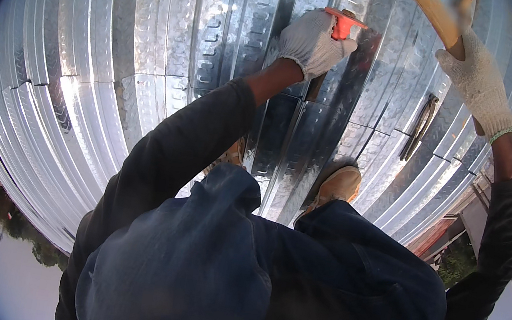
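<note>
Head view. The person crouched on a roof of corrugated galvanised sheets (151,67), with one tan boot (336,186) planted on a rib near the middle of the picture; the second boot was mostly hidden behind the dark trousers. The left hand (312,40), in a white knit glove, was closed around an orange-topped tool (344,23), its grip clamped on the tool just above the roof sheet and up-slope of the boot. What kind of tool this was could not be told. The right hand (479,83), also gloved, was raised to the right of the boot, its grip clamped on a wooden handle (437,14) that ran out of the top edge of the picture; the head of that handle was out of sight. A dark, long tool (419,127) lay loose on the sheets between the boot and the right hand. Beyond the roof edge, ground, trees and sky showed far below.

Hazards, as judged from this stance: a swing of the handle that missed could strike the left hand, since the two were near each other. The smooth, sloping metal offered little footing, so a shifted boot could slip. The loose tool could slide down a trough and off the edge.
</note>
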A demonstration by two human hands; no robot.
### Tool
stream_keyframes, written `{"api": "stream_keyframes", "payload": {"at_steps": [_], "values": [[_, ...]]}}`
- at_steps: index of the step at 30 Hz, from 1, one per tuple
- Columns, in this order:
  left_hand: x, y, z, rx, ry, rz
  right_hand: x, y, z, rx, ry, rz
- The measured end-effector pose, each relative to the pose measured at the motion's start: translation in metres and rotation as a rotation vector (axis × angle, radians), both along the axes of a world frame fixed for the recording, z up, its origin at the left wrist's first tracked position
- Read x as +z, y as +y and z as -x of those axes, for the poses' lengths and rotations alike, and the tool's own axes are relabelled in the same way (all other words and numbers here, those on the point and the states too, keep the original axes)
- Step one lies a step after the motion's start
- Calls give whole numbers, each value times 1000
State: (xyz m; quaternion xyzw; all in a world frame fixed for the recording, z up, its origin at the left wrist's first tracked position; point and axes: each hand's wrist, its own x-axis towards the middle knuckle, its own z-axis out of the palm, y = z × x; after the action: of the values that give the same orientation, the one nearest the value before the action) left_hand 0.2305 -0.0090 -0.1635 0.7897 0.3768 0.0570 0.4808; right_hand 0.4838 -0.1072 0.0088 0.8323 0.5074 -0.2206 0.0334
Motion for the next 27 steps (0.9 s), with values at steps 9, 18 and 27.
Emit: {"api": "stream_keyframes", "payload": {"at_steps": [9, 18, 27], "values": [[-2, 0, 3, -39, -17, -40, -22, -28, -1, 205, 9, 115], [-14, -2, 2, -50, 129, -43, -19, -40, 25, 213, -45, 169], [28, -44, 33, -219, -243, 63, -11, -74, 22, -228, 108, 3]]}}
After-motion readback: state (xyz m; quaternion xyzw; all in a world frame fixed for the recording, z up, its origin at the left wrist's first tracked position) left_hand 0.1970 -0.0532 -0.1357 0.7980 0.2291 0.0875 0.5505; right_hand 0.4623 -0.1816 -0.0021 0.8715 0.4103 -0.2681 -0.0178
